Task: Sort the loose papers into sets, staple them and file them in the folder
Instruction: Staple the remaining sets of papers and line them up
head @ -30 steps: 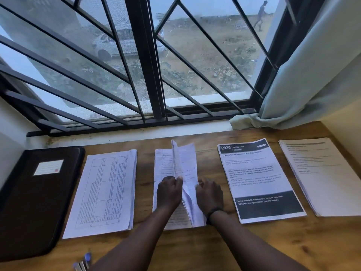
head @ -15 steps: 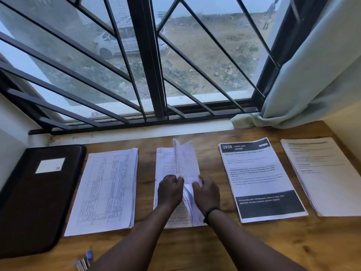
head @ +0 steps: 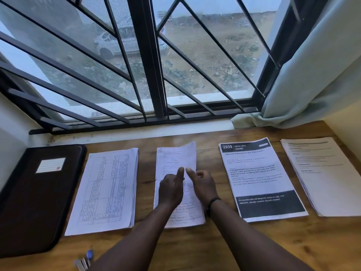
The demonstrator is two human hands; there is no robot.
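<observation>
Both hands press the middle paper set point(head: 176, 184) flat: left hand point(head: 171, 189) and right hand point(head: 202, 185) with forefingers extended. Its raised fold, upright 1 second ago, now lies down. Sorting looks finished; stapling comes next, folder point(head: 37, 194) waiting far left.

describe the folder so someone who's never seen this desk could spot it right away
Start at the barred window and drop to the wooden desk below it, where four paper stacks lie in a row. The folder lies at the far left end, beside the stack printed with a table. It is the only dark thing in the row, with a small white label on its cover.
</observation>
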